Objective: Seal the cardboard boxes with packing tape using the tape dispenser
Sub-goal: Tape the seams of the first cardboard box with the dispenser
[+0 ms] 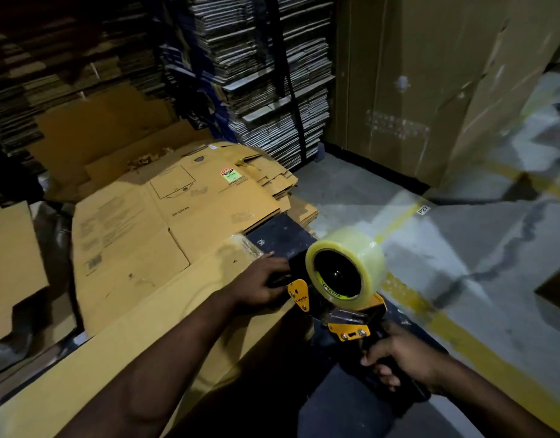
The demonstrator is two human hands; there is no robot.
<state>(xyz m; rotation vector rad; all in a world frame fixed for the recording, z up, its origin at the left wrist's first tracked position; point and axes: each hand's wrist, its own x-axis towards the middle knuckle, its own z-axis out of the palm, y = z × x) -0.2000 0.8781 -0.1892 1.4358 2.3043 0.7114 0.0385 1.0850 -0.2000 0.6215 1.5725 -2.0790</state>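
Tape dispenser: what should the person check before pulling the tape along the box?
1. Right hand grips the tape dispenser handle: ok.
2. Tape roll has plenty of tape: ok.
3. Left hand holds the cardboard box at its edge: ok.
4. Dispenser's front meets the box edge: ok.
5. Tape end stuck to the box: cannot tell, hidden behind the dispenser.
6. Box flaps closed flat: cannot tell, too dark.

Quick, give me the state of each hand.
Left hand: open, fingers pressing on the cardboard box by the dispenser's front.
Right hand: gripping the tape dispenser handle.
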